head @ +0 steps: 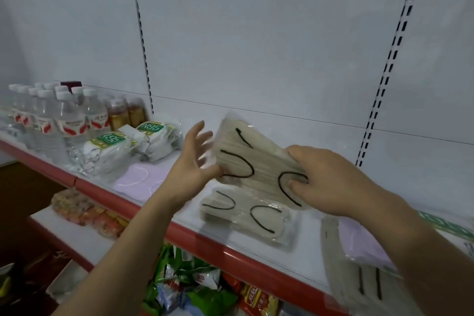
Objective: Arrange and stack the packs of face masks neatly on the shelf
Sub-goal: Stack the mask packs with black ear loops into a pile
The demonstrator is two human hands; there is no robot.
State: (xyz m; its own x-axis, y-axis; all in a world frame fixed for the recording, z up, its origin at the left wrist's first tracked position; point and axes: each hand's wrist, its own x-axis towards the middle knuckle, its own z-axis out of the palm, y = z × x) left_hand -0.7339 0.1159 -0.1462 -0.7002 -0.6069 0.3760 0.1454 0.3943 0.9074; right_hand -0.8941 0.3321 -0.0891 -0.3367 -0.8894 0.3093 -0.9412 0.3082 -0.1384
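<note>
Beige masks with black ear loops fill the clear pack (252, 161) we hold tilted above the white shelf (302, 251). Our right hand (331, 179) pinches its right end, thumb on top, fingers curled beneath. Our left hand (195, 159) has spread fingers brushing the pack's left edge. Just below our fingers lies a second beige pack (246, 215); N95 packs (151, 138) sit beyond the left fingertips.

right hand (331, 182) grips beige mask pack (254, 159) | left hand (195, 159) open beside it
</note>
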